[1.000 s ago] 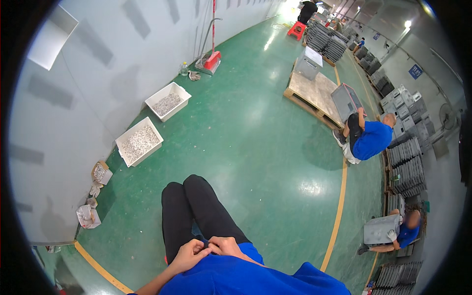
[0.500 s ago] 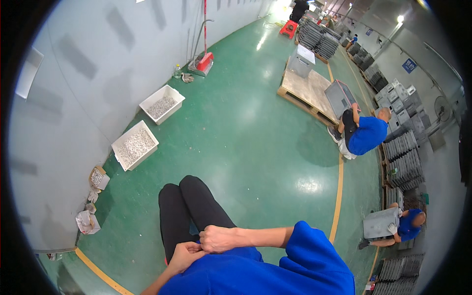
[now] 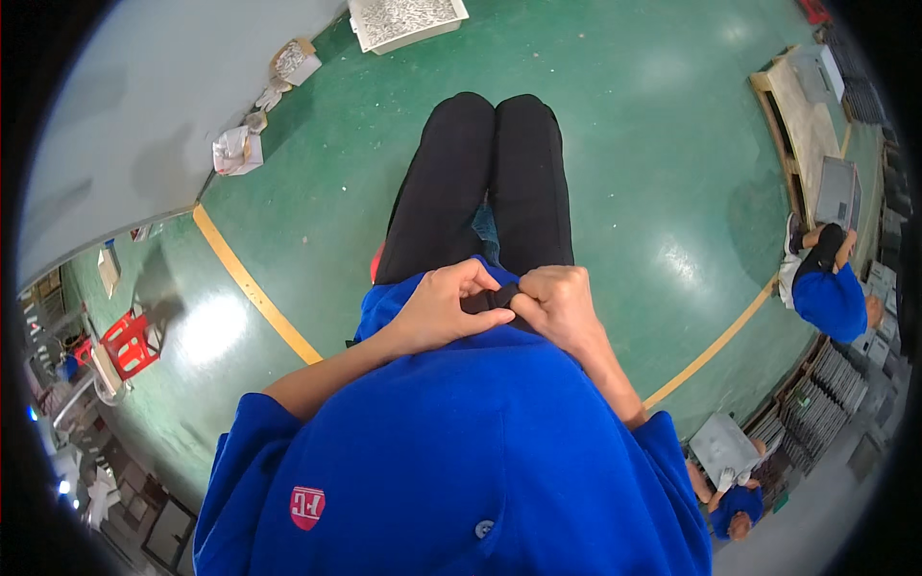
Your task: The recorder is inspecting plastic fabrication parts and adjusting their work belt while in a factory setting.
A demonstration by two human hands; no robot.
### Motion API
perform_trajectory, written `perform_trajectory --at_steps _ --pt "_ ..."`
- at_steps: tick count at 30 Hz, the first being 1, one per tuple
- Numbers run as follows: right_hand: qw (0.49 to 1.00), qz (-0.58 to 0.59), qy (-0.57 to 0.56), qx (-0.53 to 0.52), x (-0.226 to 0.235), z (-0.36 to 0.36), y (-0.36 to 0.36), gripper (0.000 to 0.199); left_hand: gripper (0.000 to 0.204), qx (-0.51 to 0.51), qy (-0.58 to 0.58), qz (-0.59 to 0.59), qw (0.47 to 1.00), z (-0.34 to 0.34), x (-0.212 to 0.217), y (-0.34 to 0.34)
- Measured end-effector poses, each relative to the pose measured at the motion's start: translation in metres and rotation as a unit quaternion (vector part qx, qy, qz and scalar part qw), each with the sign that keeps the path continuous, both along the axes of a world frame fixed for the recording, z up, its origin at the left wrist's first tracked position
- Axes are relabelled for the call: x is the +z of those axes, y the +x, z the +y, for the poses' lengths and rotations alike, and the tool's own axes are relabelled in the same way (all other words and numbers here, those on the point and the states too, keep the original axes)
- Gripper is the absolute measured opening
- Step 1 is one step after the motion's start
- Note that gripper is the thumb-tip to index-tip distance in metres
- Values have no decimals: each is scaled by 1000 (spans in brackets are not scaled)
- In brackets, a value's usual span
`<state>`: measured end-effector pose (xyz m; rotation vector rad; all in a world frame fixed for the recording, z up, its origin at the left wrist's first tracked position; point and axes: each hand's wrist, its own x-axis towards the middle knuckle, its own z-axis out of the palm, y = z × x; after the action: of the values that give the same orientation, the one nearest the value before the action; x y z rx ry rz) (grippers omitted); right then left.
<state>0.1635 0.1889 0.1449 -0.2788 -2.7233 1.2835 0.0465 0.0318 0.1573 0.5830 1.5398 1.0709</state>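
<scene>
Seated, I have both hands together at my waist, just below the hem of my blue shirt (image 3: 432, 422). Between them is a small black strap-like piece (image 3: 499, 299); whether it is a belt or a waistband cannot be made out. My left hand (image 3: 434, 309) curls its thumb and fingers round the left side of it. The fingers of my right hand (image 3: 563, 302) are folded tight, its thumb pressing on the other end. My black trousers (image 3: 456, 173) stretch out beyond the hands, knees close together.
A white tub (image 3: 413, 36) of small pale pieces is ahead on the green floor. Cartons (image 3: 238, 152) line the wall at left, a red stool (image 3: 130, 341) behind them. At right, one person (image 3: 831, 298) squats by a pallet (image 3: 783, 115); another (image 3: 738, 509) handles a grey crate (image 3: 722, 446).
My view has tipped down and swung left, bringing my lap to the middle. The right hand has shifted from over the left to beside it, so the black piece shows between them.
</scene>
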Motion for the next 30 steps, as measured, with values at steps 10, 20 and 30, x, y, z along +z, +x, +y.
perform_trajectory --at_steps 10,20,30 --pt "992 56 5 -117 -12 -23 13 21 42 2 19 125 992 -5 0 4" --pt "884 44 254 390 32 25 -53 18 35 -20 11 98 995 4 10 -3" --pt "969 19 92 228 15 32 -27 19 35 -49 -10 44 998 1 6 -2"
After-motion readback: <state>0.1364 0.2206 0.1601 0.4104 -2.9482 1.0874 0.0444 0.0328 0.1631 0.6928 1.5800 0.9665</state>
